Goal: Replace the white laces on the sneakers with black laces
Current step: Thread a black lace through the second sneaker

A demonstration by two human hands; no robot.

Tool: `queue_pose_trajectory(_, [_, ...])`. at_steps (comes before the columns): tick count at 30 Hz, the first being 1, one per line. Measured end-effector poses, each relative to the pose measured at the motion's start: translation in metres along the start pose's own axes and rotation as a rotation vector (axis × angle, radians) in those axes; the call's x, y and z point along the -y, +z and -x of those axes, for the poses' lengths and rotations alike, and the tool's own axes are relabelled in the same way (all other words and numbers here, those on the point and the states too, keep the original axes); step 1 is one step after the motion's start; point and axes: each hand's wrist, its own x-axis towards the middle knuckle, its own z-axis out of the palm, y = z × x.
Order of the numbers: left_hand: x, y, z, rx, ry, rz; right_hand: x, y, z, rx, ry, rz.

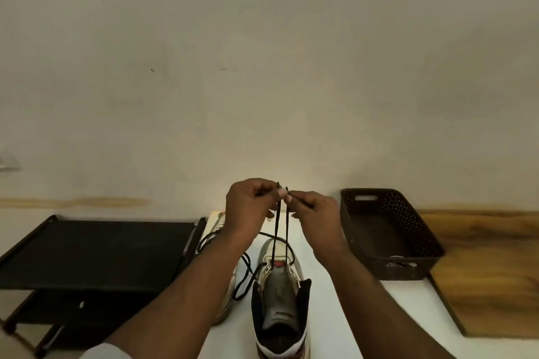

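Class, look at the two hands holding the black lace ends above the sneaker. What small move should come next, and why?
Probably lower the ends and thread one through the next free eyelet. The left hand and right hand each pinch one end of the black lace, raised level above the sneaker. The lace enters only near the toe, and the tongue lies bare.

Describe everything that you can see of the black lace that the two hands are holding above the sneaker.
The thin black cord-like shoelace runs as two nearly parallel strands, pulled taut and upright, from the front eyelets of the grey and white high-top sneaker to the hands. The left hand pinches one end and the right hand pinches the other, with both short tips sticking out above each grip. The tips stand close together at about the same height. The lace passes only through the lowest part of the sneaker's lacing.
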Motion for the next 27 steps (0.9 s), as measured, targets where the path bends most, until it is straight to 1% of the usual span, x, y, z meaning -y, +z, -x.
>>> queue_pose_trajectory(7, [-0.002, -0.001, -0.013, 0.06, -0.002, 0.01, -0.004, 0.007, -0.011, -0.004, -0.063, 0.091])
queue_pose_trajectory(10, [-0.008, -0.003, -0.014, 0.121, 0.006, -0.029, -0.002, 0.006, -0.01, 0.0, -0.06, 0.055])
queue_pose_trajectory(14, [-0.017, -0.006, -0.016, 0.147, 0.003, -0.036, 0.004, 0.005, -0.008, -0.003, -0.049, -0.029])
queue_pose_trajectory(16, [-0.021, -0.007, -0.019, 0.152, 0.033, -0.08, 0.008, 0.005, -0.009, -0.017, -0.037, -0.041])
queue_pose_trajectory(21, [-0.036, -0.006, -0.023, 0.208, 0.158, -0.32, 0.007, 0.004, -0.014, -0.056, -0.031, 0.042])
queue_pose_trajectory(23, [-0.039, -0.006, -0.024, 0.24, 0.139, -0.371, 0.004, 0.004, -0.014, -0.065, -0.03, 0.07])
queue_pose_trajectory(27, [-0.039, -0.007, -0.026, 0.293, 0.092, -0.399, -0.001, 0.005, -0.01, -0.09, -0.006, 0.019])
